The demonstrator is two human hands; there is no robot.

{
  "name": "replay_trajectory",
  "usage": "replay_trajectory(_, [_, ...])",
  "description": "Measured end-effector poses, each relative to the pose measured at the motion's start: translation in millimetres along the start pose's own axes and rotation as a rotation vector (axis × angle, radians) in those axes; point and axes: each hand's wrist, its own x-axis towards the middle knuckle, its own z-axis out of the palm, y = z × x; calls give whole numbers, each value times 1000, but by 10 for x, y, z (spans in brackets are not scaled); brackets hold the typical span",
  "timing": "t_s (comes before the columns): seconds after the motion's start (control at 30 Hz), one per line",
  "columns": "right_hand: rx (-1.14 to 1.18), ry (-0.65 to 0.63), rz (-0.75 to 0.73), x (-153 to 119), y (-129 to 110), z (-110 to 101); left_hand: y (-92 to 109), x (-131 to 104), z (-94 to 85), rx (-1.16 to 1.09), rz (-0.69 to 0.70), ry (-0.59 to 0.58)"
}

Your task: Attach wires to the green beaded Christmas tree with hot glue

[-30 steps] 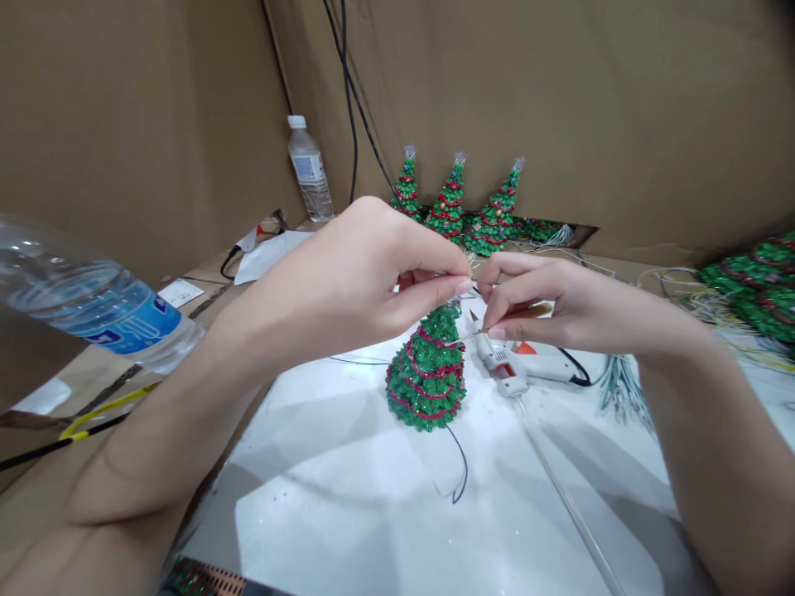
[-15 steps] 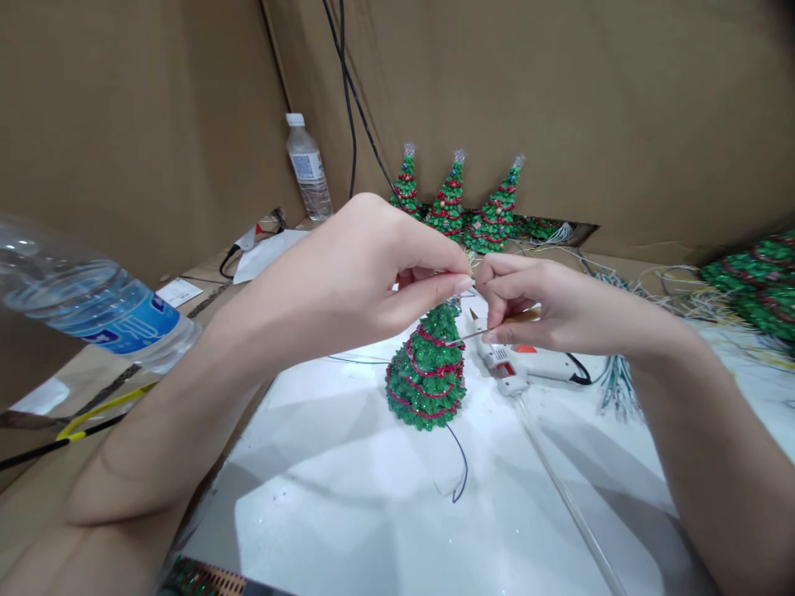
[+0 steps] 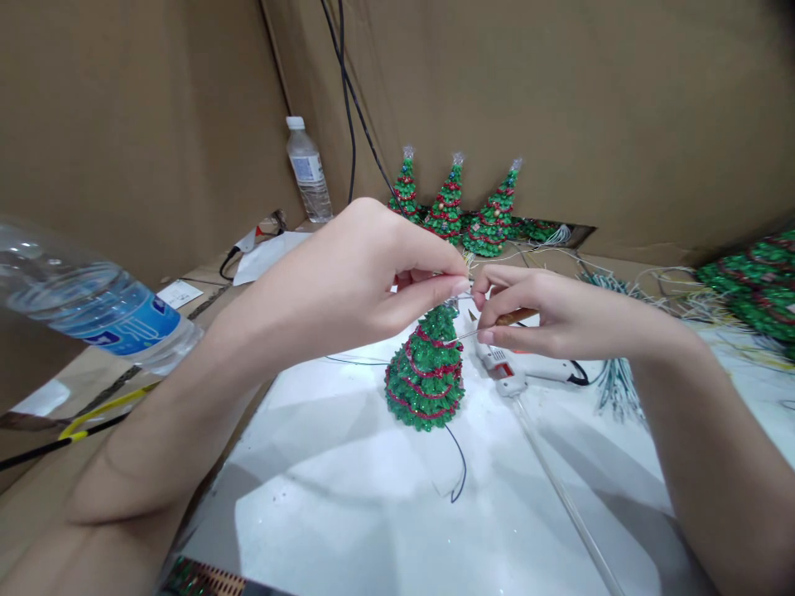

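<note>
A small green Christmas tree (image 3: pixel 428 372) with red garland stands upright on the white work surface (image 3: pixel 348 497). A dark wire (image 3: pixel 463 463) runs out from under its base. Above its tip, my left hand (image 3: pixel 391 273) is closed in a pinch; what it holds is too small to make out. Just to the right, my right hand (image 3: pixel 527 310) grips a thin metal tool with a brown handle (image 3: pixel 517 317), its slim shaft pointing left at the tree's upper part. The right index finger reaches towards the left fingertips. Fingers partly hide the tree's top.
A white glue gun (image 3: pixel 509 368) with a long clear glue stick (image 3: pixel 571 505) lies right of the tree. Three finished-looking trees (image 3: pixel 447 203) stand behind. Bundled wires (image 3: pixel 614 389) lie at right, with more trees (image 3: pixel 758 281). Water bottles (image 3: pixel 149 323) stand at left.
My right index finger has straightened towards the left fingertips, and the right hand has shifted slightly left and down. The tool stays in it. My left hand has barely moved.
</note>
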Motion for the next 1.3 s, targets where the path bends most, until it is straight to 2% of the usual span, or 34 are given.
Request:
replay_trajectory(0.2, [-49, -120, 244, -9, -9, -26, -23, -19, 21, 18, -2, 19])
replay_trajectory(0.27, [-22, -153, 272, -15, -3, -33, -34, -21, 24, 35, 8, 9])
replay_trajectory(0.37, [55, -172, 277, -21, -11, -47, -38, -20, 21, 37, 15, 8])
replay_trajectory(0.47, [89, -133, 282, -20, -26, -58, -31, -16, 15, 17, 4, 25])
replay_trajectory(0.8, [135, -162, 184, -48, 49, -66, -26, -21, 16, 41, 20, 3])
replay_trajectory(1.07, [147, -114, 197, -42, 50, -50, -27, -19, 20, 20, 11, 27])
replay_trajectory(1.3, [191, -143, 209, -48, 64, -44, -11, -18, 10, 24, -1, 8])
